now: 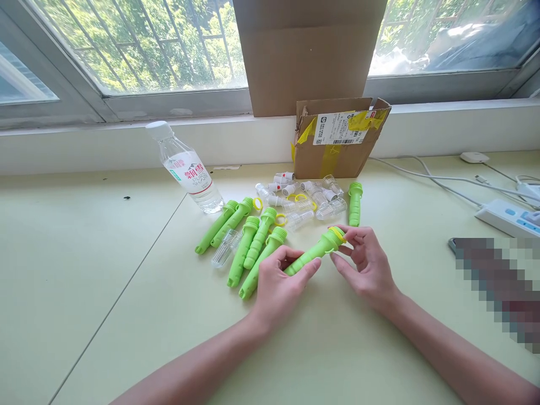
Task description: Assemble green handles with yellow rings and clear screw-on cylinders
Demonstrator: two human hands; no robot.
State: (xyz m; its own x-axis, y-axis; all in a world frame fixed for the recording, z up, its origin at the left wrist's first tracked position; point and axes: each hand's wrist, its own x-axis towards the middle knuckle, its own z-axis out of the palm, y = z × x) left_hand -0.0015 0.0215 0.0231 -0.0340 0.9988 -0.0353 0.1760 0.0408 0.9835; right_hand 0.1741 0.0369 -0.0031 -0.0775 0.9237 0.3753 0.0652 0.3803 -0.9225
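Standing open at the back of the desk (105, 315), the cardboard box (343, 157) is hiding its contents; the bottle (192, 177) is holding clear liquid. Beside several other green tubes (259, 239), the left hand (280, 284) is wrapping around one green tube (313, 253); bracing it firmly should be helping. Behind, clear cups (332, 210) are lying, some seemingly containing white pieces (329, 195). The right hand (366, 267) is curling, thumb and fingers parted, touching the yellow ring (337, 234) at the threaded end; whether it is pinching, I cannot tell. Keeping the ring level should be serving best.
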